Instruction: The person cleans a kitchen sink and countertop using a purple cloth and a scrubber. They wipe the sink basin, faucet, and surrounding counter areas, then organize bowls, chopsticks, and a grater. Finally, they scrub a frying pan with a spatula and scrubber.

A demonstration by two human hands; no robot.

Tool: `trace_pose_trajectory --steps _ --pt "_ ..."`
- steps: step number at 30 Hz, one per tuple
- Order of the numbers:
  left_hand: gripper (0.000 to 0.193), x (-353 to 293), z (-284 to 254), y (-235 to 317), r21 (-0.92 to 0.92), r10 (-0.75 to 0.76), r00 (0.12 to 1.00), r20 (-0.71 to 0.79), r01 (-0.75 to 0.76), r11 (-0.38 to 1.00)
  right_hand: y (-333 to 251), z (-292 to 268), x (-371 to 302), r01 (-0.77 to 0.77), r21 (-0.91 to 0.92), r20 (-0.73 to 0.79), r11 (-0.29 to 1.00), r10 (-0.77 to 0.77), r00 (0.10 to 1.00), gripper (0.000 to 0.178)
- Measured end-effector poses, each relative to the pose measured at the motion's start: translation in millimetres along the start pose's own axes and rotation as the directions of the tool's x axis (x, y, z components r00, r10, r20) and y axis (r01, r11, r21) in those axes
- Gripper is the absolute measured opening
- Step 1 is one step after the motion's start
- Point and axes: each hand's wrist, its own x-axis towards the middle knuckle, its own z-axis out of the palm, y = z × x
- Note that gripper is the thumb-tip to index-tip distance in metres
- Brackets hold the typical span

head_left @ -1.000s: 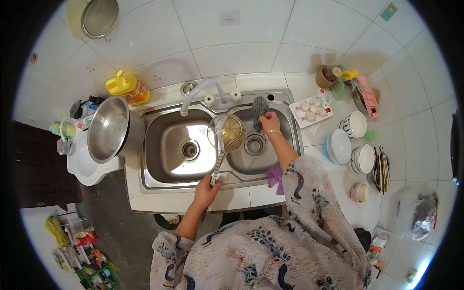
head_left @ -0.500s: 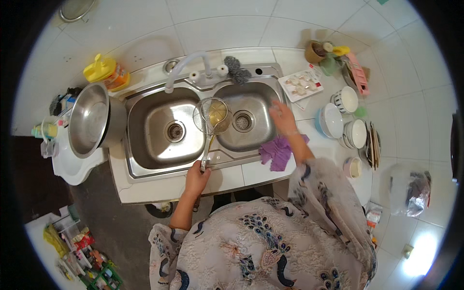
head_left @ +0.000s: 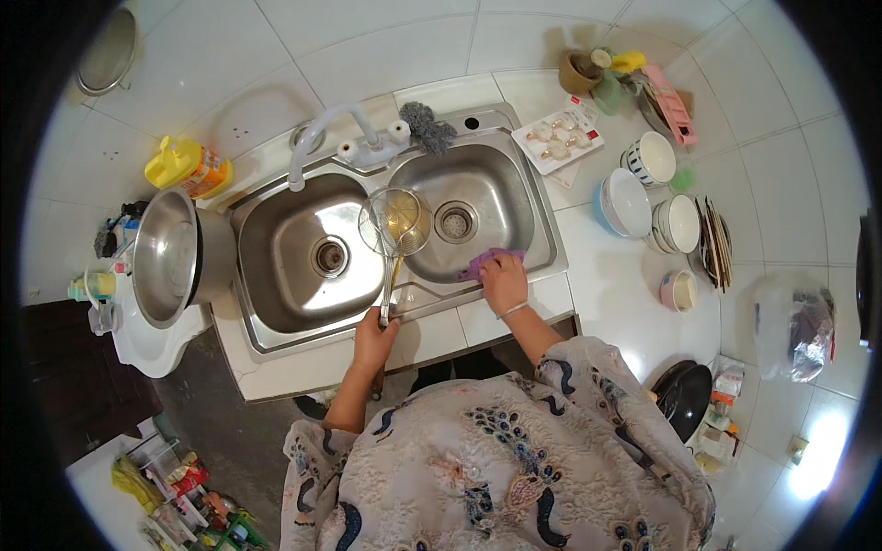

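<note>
My left hand [head_left: 375, 343] is closed round the metal handle of a wire skimmer [head_left: 372, 223] at the sink's front edge. The round mesh head lies over the divider between the two basins. A golden, spoon-like bowl [head_left: 402, 211] shows at the mesh; I cannot tell whether it is a separate utensil. My right hand [head_left: 503, 283] grips a bunched purple cloth [head_left: 476, 267] at the front rim of the right basin. Its fingertips are partly hidden by the cloth. Both basins belong to one steel sink [head_left: 552, 225].
A white faucet [head_left: 323, 122] and grey scrubber [head_left: 426, 127] sit behind the basins. Left stand a big steel pot [head_left: 217, 248] and yellow jug [head_left: 184, 168]. Right are a white package [head_left: 560, 138], several bowls [head_left: 628, 204], a cup [head_left: 678, 290] and stacked plates [head_left: 715, 243].
My right hand has come left and nearer, from the right basin's right side to its front rim. It has taken the purple cloth off the counter. My left hand keeps the skimmer in place.
</note>
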Motion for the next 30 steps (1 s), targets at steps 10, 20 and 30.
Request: trace_pose_trajectory --steps 10,20,30 --pt "0.018 1 1 6 -0.057 -0.051 0.998 -0.049 0.048 0.997 56 60 149 -0.145 0.359 -0.312 0.922 0.265 0.912 0.022" --pt "0.017 6 3 5 -0.237 -0.163 0.982 -0.099 0.135 0.962 -11 173 150 0.223 0.046 0.191 0.974 -0.228 0.955 0.041" --pt "0.017 17 6 -2 -0.138 -0.040 0.996 -0.079 0.029 0.990 89 115 131 0.414 -0.006 0.909 0.910 -0.168 0.382 0.030"
